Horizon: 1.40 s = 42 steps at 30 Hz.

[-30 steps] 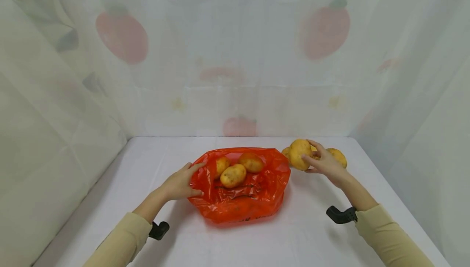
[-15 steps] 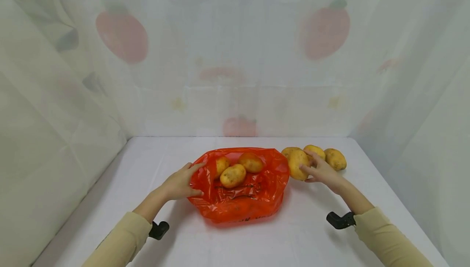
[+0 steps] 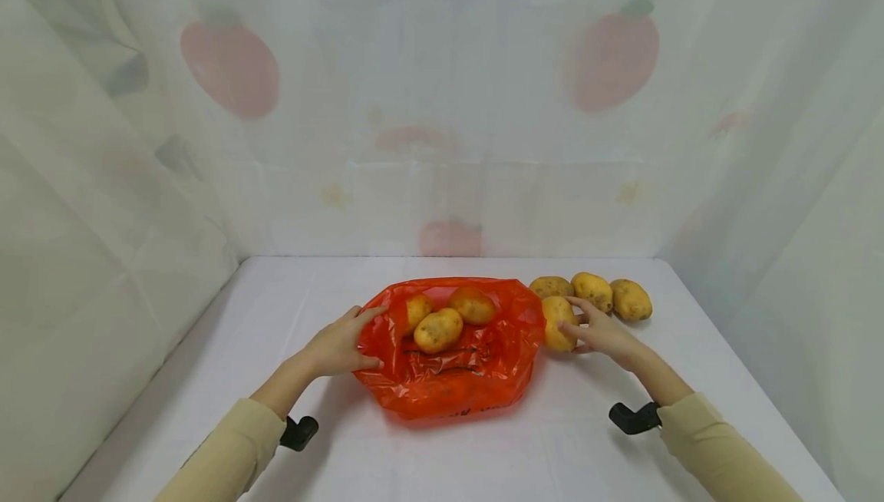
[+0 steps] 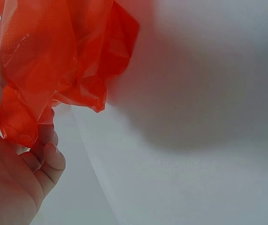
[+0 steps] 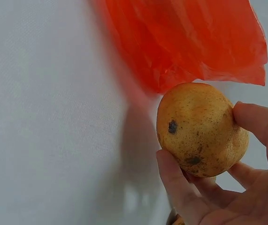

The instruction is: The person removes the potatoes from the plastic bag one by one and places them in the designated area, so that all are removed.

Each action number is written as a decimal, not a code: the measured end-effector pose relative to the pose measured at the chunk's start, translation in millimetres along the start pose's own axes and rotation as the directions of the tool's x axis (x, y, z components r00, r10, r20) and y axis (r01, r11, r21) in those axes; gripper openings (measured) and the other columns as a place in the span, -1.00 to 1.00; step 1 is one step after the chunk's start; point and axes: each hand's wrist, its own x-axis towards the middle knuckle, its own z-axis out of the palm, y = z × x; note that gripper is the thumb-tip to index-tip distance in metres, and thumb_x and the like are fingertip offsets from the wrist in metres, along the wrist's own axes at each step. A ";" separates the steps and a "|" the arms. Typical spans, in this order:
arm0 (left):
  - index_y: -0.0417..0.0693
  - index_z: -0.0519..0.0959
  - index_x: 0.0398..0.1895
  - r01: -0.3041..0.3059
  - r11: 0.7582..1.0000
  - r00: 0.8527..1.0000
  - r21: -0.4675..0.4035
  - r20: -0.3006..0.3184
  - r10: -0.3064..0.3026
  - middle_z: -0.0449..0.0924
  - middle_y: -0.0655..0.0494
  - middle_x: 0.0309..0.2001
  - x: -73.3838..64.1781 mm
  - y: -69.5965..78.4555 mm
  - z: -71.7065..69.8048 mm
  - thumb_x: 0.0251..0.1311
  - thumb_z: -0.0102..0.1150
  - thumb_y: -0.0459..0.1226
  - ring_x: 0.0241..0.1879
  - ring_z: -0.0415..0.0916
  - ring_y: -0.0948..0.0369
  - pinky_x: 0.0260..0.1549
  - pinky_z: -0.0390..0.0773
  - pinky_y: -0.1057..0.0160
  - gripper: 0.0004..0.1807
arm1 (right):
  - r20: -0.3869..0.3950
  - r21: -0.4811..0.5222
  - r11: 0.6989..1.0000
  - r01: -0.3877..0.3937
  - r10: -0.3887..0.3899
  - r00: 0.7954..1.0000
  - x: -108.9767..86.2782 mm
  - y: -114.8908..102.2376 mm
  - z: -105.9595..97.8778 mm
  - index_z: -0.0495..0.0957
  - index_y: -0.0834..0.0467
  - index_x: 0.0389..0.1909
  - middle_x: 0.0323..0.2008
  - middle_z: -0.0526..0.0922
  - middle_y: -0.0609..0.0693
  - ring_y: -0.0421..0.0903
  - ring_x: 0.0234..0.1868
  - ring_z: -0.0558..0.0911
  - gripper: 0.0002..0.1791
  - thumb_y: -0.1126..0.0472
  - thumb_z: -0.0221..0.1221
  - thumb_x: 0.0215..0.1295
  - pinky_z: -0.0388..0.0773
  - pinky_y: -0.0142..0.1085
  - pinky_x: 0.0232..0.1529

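A red plastic bag [image 3: 476, 379] lies on the table with its mouth held wide, and a few yellow potatoes [image 3: 439, 331] show inside. At its left rim, my left hand [image 3: 338, 345] grips the film between thumb and fingers; the left wrist view shows the red plastic bunched in that hand. On the other side, my right hand [image 3: 608, 337] holds a potato [image 5: 199, 129] with dark spots, fingers and thumb around it. That potato is close beside the bag's right rim.
Behind the right hand, three more potatoes [image 3: 592, 291] lie in a row toward the back right of the white table [image 3: 442, 464]. White curtains with printed fruit [image 3: 442, 103] enclose the back and both sides. Each wrist wears a black camera mount [image 3: 634, 417].
My right hand has carried its potato forward of the others, down and slightly left toward the bag's rim, uncovering the row behind. The left hand and bag have stayed put.
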 end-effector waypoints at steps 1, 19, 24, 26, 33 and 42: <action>0.11 0.20 0.35 0.003 1.000 1.000 0.000 -0.001 -0.003 0.28 -0.22 0.16 0.0 -0.2 0.2 -0.24 0.47 -0.05 -0.01 0.44 -0.07 -0.06 0.47 -0.12 -0.02 | 0.001 -0.002 1.000 -0.003 0.003 1.000 0.5 0.6 0.3 -0.11 0.23 0.39 0.11 0.27 0.37 -0.03 -0.14 0.56 -0.16 0.00 0.11 0.27 0.60 -0.13 -0.15; 0.10 0.20 0.35 0.018 1.000 1.000 -0.015 0.014 -0.018 0.23 -0.27 0.21 -2.1 2.3 -1.0 -0.22 0.46 -0.05 0.05 0.41 -0.13 -0.04 0.44 -0.17 -0.03 | 0.015 -0.095 0.995 -0.025 0.026 1.000 7.3 5.0 9.4 -0.01 0.25 0.36 0.13 0.28 0.39 0.09 -0.03 0.51 -0.21 -0.01 0.11 0.27 0.60 -0.11 -0.18; 0.11 0.19 0.35 0.025 1.000 1.000 -0.015 0.017 -0.025 0.21 -0.29 0.23 -3.0 2.0 -1.7 -0.21 0.45 -0.04 0.05 0.40 -0.16 -0.04 0.43 -0.19 -0.03 | 0.021 -0.105 0.994 -0.015 0.018 1.000 9.2 4.5 11.6 0.00 0.27 0.36 0.14 0.29 0.41 0.09 -0.04 0.52 -0.23 0.01 0.10 0.28 0.60 -0.11 -0.20; 0.12 0.19 0.36 0.028 1.000 0.999 -0.013 0.017 -0.027 0.22 -0.27 0.22 -2.8 1.6 -1.9 -0.21 0.45 -0.04 0.04 0.41 -0.13 -0.04 0.44 -0.17 -0.03 | 0.027 -0.111 0.994 -0.018 0.021 0.999 9.4 3.6 11.5 -0.01 0.29 0.36 0.13 0.29 0.42 0.09 -0.04 0.52 -0.23 0.01 0.09 0.29 0.60 -0.10 -0.20; 0.11 0.20 0.35 0.016 1.000 1.000 -0.015 0.012 -0.016 0.22 -0.27 0.22 -2.0 1.4 -1.8 -0.21 0.45 -0.03 0.03 0.42 -0.13 -0.05 0.45 -0.17 -0.03 | 0.034 -0.138 0.988 -0.066 0.072 0.997 10.6 1.2 8.8 -0.03 0.30 0.36 0.12 0.29 0.39 0.03 -0.10 0.52 -0.22 -0.03 0.05 0.31 0.60 -0.11 -0.18; 0.09 0.21 0.34 0.010 1.000 1.000 -0.016 0.007 -0.010 0.26 -0.22 0.18 -0.4 2.9 -1.5 -0.21 0.45 -0.04 0.01 0.43 -0.08 -0.05 0.46 -0.14 -0.05 | 0.008 -0.128 0.989 -0.078 0.080 0.997 10.7 3.1 5.5 -0.03 0.32 0.35 0.15 0.30 0.38 0.10 -0.01 0.50 -0.23 -0.03 0.04 0.32 0.58 -0.09 -0.13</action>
